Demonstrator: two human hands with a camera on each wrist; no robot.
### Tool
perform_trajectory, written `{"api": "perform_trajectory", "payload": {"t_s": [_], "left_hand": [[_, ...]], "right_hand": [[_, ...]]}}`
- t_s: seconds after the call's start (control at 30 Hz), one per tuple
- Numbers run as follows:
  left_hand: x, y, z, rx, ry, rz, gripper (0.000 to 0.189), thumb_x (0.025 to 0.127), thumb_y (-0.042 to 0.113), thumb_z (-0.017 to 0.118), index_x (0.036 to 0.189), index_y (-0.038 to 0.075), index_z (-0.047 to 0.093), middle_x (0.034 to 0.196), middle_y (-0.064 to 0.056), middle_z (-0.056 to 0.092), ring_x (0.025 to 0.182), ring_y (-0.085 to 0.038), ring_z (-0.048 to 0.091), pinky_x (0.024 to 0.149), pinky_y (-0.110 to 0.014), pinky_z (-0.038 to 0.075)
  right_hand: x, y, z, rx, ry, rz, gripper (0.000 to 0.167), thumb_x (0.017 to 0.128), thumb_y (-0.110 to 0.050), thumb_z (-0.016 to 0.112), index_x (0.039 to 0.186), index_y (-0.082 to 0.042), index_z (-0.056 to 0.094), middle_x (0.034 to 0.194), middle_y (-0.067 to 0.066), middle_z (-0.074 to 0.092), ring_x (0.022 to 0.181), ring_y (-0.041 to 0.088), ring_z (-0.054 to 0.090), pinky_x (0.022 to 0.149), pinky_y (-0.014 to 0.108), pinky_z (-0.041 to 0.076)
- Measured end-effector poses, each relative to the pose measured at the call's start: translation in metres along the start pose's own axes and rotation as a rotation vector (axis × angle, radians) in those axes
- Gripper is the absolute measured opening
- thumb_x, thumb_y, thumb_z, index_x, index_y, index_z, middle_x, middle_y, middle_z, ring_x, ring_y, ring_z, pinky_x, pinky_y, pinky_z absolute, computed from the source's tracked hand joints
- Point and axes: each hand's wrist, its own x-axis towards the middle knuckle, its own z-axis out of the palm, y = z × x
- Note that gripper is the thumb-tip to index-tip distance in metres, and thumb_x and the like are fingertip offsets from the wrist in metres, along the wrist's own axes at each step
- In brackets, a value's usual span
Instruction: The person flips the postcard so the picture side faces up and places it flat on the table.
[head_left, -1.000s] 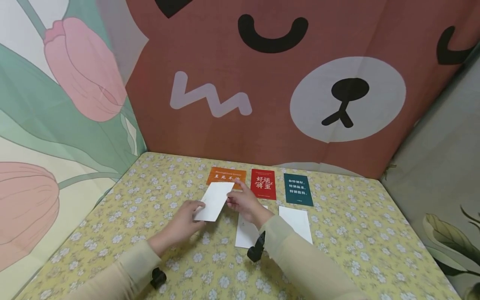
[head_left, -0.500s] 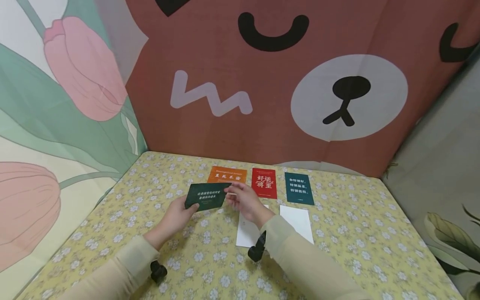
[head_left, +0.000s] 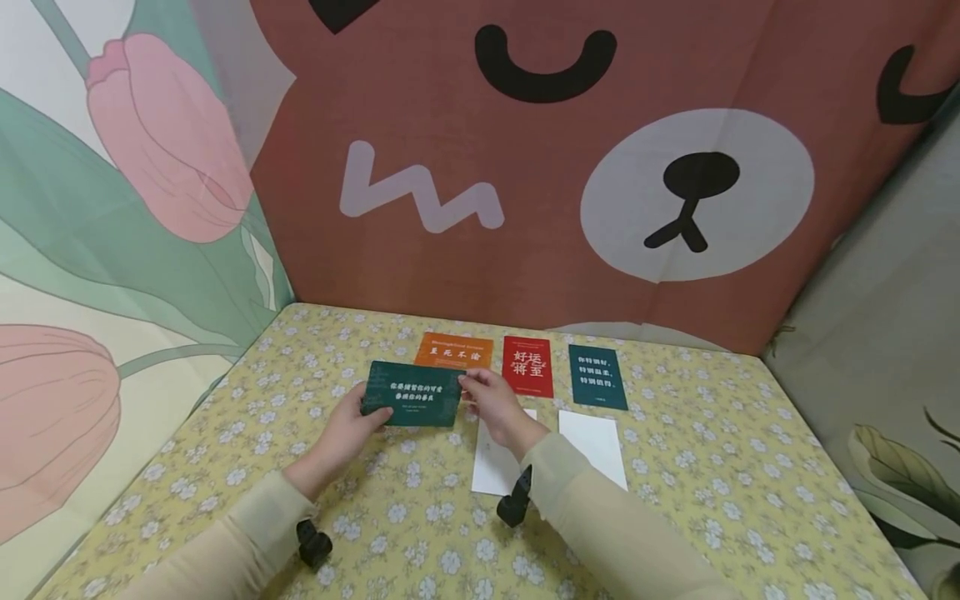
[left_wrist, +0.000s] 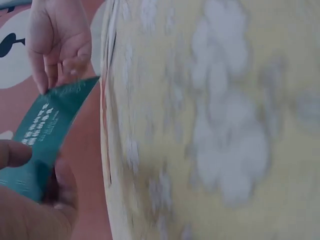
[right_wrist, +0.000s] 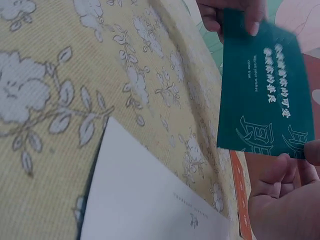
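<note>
A dark green card [head_left: 412, 396] with white lettering is held up above the table, its printed face toward me. My left hand [head_left: 347, 429] grips its left end, thumb on the front and fingers behind. At the opposite end my right hand [head_left: 498, 408] pinches the edge; the right wrist view shows thumb and fingertips at a corner of the green card [right_wrist: 267, 95]. Behind it lies an orange card [head_left: 453, 346], partly covered. A red card [head_left: 528, 367] and a teal card [head_left: 597, 379] continue that row, lettering up.
Two white-faced cards lie nearer: one white card [head_left: 487, 467] partly under my right forearm, another white card [head_left: 592, 446] to its right. A yellow floral cloth [head_left: 247, 433] covers the table. A bear-patterned fabric wall [head_left: 420, 275] rises at the back edge.
The held card was white side toward me a second ago and has been turned over to its green printed face. It is now flatter to my view, with both hands on it.
</note>
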Motion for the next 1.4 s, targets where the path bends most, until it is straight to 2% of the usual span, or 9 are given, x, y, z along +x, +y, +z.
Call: {"api": "perform_trajectory", "payload": {"t_s": [0.13,0.2,0.27,0.47,0.7,0.87,1.03,1.2,1.4], "left_hand": [[0.005,-0.001,-0.008,0.057,0.067,-0.019,0.031,0.105,0.002,0.051,0.135,-0.006,0.049,0.113,-0.021,0.064,0.096,-0.027,0.067,0.082,-0.046,0.055],[0.007,-0.001,-0.01,0.078,0.094,-0.03,0.022,0.105,0.001,0.051,0.126,-0.007,0.052,0.104,-0.017,0.062,0.09,-0.027,0.064,0.077,-0.044,0.055],[0.009,-0.003,-0.013,0.092,0.114,-0.039,0.02,0.104,0.001,0.05,0.123,-0.007,0.052,0.099,-0.015,0.059,0.086,-0.028,0.061,0.073,-0.042,0.055],[0.007,-0.008,-0.017,0.084,0.126,-0.073,0.024,0.105,0.0,0.05,0.128,-0.006,0.046,0.094,-0.014,0.056,0.082,-0.03,0.06,0.07,-0.039,0.053],[0.005,-0.008,-0.022,0.165,0.156,-0.058,0.023,0.104,0.003,0.052,0.124,-0.008,0.053,0.104,-0.019,0.058,0.084,-0.026,0.059,0.066,-0.036,0.053],[0.006,-0.01,-0.026,0.244,0.153,-0.076,0.03,0.106,0.008,0.05,0.128,-0.011,0.057,0.112,-0.022,0.059,0.088,-0.026,0.058,0.066,-0.036,0.051],[0.009,-0.015,-0.031,0.268,0.136,-0.081,0.031,0.105,0.007,0.048,0.128,-0.011,0.058,0.099,-0.018,0.06,0.071,-0.021,0.053,0.06,-0.035,0.047],[0.011,-0.017,-0.034,0.311,0.136,-0.074,0.025,0.102,0.006,0.05,0.12,-0.008,0.059,0.095,-0.014,0.059,0.067,-0.02,0.052,0.058,-0.034,0.044],[0.013,-0.016,-0.034,0.351,0.05,-0.105,0.037,0.102,0.01,0.051,0.13,-0.013,0.056,0.101,-0.018,0.063,0.066,-0.021,0.056,0.056,-0.036,0.048]], "right_hand": [[0.001,0.002,-0.002,-0.012,0.007,0.008,0.012,0.108,-0.017,0.058,0.11,-0.007,0.063,0.105,0.006,0.061,0.094,0.019,0.057,0.083,0.035,0.05],[0.001,0.004,-0.003,-0.019,0.007,0.008,0.011,0.108,-0.016,0.057,0.11,-0.007,0.063,0.102,0.006,0.061,0.091,0.018,0.057,0.081,0.035,0.05],[0.001,0.005,-0.003,-0.021,0.002,0.006,0.011,0.107,-0.013,0.057,0.112,-0.005,0.063,0.099,0.007,0.061,0.087,0.017,0.057,0.077,0.034,0.05],[-0.001,0.008,0.0,-0.023,0.001,0.004,0.019,0.105,-0.008,0.059,0.121,0.0,0.062,0.093,0.009,0.064,0.08,0.016,0.058,0.072,0.031,0.049],[-0.002,0.012,0.003,-0.057,0.013,0.007,0.009,0.105,-0.008,0.061,0.109,-0.002,0.064,0.096,0.009,0.066,0.085,0.017,0.062,0.077,0.031,0.054],[-0.003,0.013,0.004,-0.064,0.018,0.03,0.009,0.105,-0.007,0.06,0.109,-0.001,0.064,0.099,0.011,0.065,0.086,0.018,0.062,0.08,0.031,0.056],[-0.004,0.015,0.004,-0.074,0.014,0.05,0.013,0.105,-0.006,0.059,0.115,0.001,0.065,0.103,0.013,0.066,0.09,0.019,0.064,0.081,0.03,0.057],[-0.002,0.017,0.004,-0.063,-0.027,0.036,0.016,0.104,-0.001,0.058,0.117,0.005,0.064,0.104,0.014,0.067,0.091,0.018,0.067,0.082,0.03,0.058],[-0.002,0.017,0.001,-0.07,-0.048,0.058,0.019,0.104,-0.001,0.056,0.119,0.007,0.065,0.104,0.014,0.068,0.093,0.019,0.067,0.084,0.03,0.058]]}}
